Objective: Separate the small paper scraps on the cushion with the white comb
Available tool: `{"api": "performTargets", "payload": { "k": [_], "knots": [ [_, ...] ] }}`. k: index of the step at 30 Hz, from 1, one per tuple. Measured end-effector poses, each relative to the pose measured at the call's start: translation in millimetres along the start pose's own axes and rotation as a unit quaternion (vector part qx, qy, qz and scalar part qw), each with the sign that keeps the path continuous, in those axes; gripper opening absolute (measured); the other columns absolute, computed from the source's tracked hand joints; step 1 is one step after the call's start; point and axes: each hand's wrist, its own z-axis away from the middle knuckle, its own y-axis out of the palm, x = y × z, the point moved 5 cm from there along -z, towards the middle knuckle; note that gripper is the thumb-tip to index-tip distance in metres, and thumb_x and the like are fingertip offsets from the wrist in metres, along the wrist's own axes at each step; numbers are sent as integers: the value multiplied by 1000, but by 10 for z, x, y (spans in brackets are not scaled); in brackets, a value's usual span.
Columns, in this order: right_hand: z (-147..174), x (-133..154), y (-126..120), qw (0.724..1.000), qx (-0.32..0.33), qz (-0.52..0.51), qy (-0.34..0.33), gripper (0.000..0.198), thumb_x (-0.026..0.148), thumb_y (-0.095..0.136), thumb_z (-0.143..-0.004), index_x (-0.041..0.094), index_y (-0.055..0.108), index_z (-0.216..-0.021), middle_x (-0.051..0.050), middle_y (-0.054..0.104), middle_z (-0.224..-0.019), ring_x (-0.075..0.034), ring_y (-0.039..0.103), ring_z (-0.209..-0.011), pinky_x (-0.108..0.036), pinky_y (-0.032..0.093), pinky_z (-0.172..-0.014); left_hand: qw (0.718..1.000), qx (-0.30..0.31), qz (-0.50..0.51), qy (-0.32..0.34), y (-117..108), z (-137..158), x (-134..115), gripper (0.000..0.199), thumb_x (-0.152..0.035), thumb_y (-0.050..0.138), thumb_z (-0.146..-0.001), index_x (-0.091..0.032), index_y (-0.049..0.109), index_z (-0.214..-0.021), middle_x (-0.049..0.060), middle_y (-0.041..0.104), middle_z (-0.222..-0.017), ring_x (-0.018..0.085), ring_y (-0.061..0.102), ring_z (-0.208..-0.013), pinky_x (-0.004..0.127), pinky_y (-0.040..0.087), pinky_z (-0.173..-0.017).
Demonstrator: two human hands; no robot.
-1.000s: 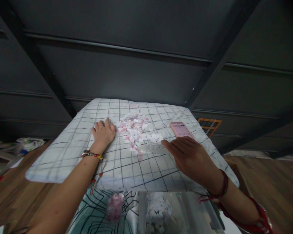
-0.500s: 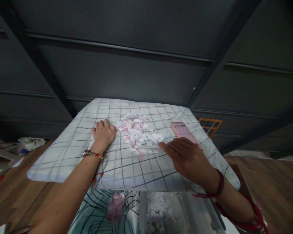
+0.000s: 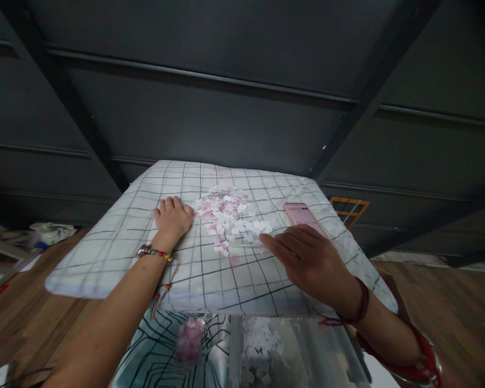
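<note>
A loose heap of small white and pink paper pieces lies on the checked white cloth. My left hand rests palm down on the cloth, fingers loosely laid out, its edge beside the heap's left side. On the right, my right hand is closed, its index finger reaching to the heap's near right edge. A pale, see-through strip seems to lie at that fingertip among the pieces, but what the fingers hold is not clear. Just behind the right hand, a phone in a pink case shows a running timer, partly covered.
Below the table's near edge stands an open clear plastic box with paper pieces inside. A pink-filled clear bag lies on teal patterned fabric. A dark panelled wall rises behind the table.
My right hand has shifted very slightly left at the heap's edge. The left hand stays resting in place. The view has tilted a little.
</note>
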Motion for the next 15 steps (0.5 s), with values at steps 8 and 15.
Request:
{"api": "performTargets", "payload": {
  "k": [8,15],
  "knots": [
    [29,4,-99,999,34,-1,-3,27,-2,41,-81,9,62,-95,-3,62,-68,-14,51,-66,-30,44,-65,1000,1,-8,5,-18,11,-15,53,-29,25,-87,-4,43,-130,21,42,-138,35,33,-131,51,29,-103],
    [10,11,-84,1000,29,5,-9,28,-2,40,-81,10,61,-96,-3,62,-68,-14,52,-66,-29,43,-64,1000,3,-13,6,-7,4,-5,54,-30,24,-87,-5,42,-131,21,42,-138,35,33,-131,51,29,-103]
  ]
}}
